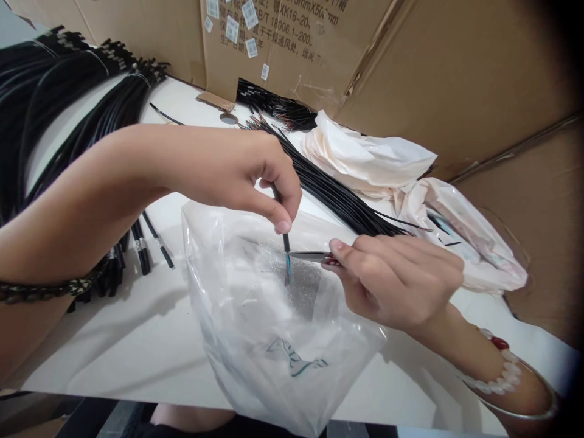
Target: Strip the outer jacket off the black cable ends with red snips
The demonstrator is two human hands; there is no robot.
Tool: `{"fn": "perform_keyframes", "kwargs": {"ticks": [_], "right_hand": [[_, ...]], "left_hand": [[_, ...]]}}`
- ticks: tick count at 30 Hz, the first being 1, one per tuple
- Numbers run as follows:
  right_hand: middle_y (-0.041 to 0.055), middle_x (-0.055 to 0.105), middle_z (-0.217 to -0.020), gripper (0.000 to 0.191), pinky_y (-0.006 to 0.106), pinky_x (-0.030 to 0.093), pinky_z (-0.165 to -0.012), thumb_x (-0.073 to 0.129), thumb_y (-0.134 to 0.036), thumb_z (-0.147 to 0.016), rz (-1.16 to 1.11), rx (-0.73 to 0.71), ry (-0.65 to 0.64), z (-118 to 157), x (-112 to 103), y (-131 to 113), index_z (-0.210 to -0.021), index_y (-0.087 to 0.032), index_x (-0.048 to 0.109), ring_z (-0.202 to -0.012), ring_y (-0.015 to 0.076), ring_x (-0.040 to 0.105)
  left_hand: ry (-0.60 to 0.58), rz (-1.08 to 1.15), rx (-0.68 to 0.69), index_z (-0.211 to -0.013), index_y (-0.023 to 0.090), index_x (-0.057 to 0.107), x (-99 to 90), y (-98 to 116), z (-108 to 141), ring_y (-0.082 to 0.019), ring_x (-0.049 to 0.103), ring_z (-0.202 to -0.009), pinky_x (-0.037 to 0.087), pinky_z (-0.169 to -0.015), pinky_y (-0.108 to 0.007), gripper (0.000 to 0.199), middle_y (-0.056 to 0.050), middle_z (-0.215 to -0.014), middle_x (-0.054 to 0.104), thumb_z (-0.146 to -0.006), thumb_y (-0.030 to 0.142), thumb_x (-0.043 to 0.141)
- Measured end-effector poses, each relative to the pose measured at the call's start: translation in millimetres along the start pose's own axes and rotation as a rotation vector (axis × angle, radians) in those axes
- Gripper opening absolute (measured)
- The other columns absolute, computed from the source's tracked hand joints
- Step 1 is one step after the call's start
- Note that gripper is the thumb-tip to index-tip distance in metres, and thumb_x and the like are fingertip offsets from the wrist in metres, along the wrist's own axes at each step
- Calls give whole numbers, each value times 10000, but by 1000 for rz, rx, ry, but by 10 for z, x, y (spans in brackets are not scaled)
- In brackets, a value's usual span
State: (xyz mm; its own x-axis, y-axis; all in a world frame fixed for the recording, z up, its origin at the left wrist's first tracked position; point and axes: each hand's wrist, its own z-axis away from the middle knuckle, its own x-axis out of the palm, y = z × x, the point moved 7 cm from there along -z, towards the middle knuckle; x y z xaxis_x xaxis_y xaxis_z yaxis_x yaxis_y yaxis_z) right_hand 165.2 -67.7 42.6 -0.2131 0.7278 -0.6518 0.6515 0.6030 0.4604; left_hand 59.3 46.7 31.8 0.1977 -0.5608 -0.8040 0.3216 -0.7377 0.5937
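Observation:
A black cable (286,242) hangs end-down from my left hand (269,182), pinched between thumb and fingers. Thin coloured wires (288,271), blue and reddish, stick out of its stripped lower end. My right hand (396,277) is closed around a thin-bladed metal tool (310,256) with some red at its handle; most of the handle is hidden. The tip of the blade touches the cable where the black sheath ends, or lies right beside it. Below both hands a clear plastic bag (237,353) lies spread over the table.
Bundled black cables (104,109) lie on the left of the white table (150,340). More black cables (323,188) run behind my hands. Two whitish bags (374,158) stand at the right. Cardboard boxes (438,79) wall off the back. The bag hangs past the front edge.

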Motion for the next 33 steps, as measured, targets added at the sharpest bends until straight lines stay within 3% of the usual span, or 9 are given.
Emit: {"fn": "perform_keyframes", "kwargs": {"ticks": [16,21,26,33], "right_hand": [[-69,490,-469,277,238,255,-432,628,-159,-851,7,39,-44,-13,-8,4,-621,-196,478,-411,75,401],[-61,525,-478,231,244,264,-423,640,-162,-839,20,28,-77,-34,17,-13,-652,-192,508,-412,88,413],[-59,549,-492,168,246,267,-423,649,-165,-837,14,24,-95,-39,9,-25,-713,-185,538,-414,89,420],[-40,536,-491,199,253,289,-437,615,-183,-863,-35,76,-102,-27,-3,15,-670,-167,564,-419,86,432]], "left_hand": [[-17,-150,13,-947,148,744,20,-5,-5,-115,592,-926,426,-895,-235,535,10,-839,716,-894,569,418],[-30,-147,19,-910,209,755,43,-21,3,-116,608,-901,424,-857,-205,357,26,-848,717,-911,441,484],[-38,-121,51,-829,231,752,53,-16,-8,-119,613,-826,425,-791,-204,285,25,-793,701,-895,391,526],[-10,-160,-19,-746,187,720,25,-41,-10,-104,567,-683,422,-725,-218,314,13,-595,606,-881,427,569]]}}
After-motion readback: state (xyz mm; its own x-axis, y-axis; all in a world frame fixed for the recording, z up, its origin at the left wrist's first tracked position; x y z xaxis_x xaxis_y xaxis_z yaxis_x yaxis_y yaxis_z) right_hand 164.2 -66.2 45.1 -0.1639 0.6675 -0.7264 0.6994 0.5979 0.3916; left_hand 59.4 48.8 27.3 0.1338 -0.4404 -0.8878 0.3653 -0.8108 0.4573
